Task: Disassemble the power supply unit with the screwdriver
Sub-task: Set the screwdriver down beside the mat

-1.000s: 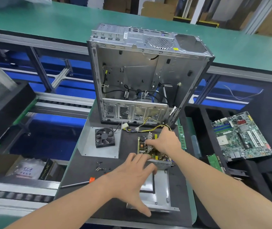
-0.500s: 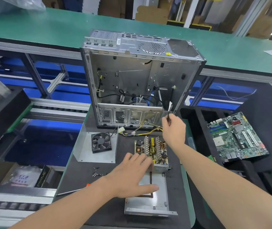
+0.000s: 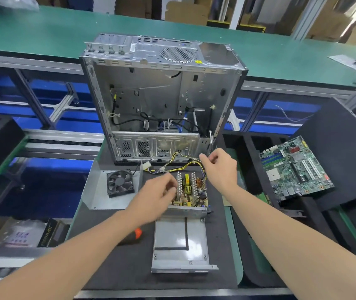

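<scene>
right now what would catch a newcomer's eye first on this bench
The gutted computer case standing upright at the back of the black mat draws the eye first. Right in front of it lies the bare power supply board, with the left hand curled at its left edge and the right hand over its yellow and black cables. A green motherboard sits off to the right on black foam.

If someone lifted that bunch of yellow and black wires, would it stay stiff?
Probably not: the wire bundle curves loosely across the mat, so it would likely droop. Its end seems joined to the circuit board, so pulling might drag that along.
</scene>
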`<state>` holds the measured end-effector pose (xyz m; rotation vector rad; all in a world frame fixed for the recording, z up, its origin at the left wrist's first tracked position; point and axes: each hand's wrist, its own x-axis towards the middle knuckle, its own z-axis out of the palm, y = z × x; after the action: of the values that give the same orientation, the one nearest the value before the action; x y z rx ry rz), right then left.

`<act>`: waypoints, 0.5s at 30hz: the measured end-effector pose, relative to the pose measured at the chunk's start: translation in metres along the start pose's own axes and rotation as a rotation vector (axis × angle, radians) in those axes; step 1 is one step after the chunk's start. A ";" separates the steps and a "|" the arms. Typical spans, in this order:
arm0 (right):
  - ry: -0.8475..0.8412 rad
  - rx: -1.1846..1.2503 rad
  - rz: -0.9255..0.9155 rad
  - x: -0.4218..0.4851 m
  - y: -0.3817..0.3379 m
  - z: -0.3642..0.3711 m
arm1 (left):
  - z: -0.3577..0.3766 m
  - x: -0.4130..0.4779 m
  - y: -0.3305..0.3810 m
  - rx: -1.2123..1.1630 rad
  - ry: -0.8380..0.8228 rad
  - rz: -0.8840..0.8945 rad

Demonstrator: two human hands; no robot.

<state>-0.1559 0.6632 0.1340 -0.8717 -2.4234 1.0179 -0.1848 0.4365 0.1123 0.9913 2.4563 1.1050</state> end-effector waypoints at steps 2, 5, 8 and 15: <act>-0.096 -0.012 -0.093 -0.006 -0.009 -0.002 | -0.006 0.002 -0.003 0.010 0.060 -0.035; -0.303 -0.052 -0.225 -0.016 -0.025 -0.003 | -0.019 -0.009 -0.005 0.033 0.158 -0.098; -0.438 -0.050 -0.364 -0.034 -0.044 0.000 | -0.033 -0.039 -0.010 0.076 0.234 -0.217; -0.784 -0.106 -0.593 -0.104 -0.074 0.039 | -0.052 -0.134 -0.048 0.329 0.117 -0.492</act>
<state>-0.1291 0.5336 0.1522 0.3266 -3.0765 1.1150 -0.1359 0.2930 0.1074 0.3549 2.8159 0.6261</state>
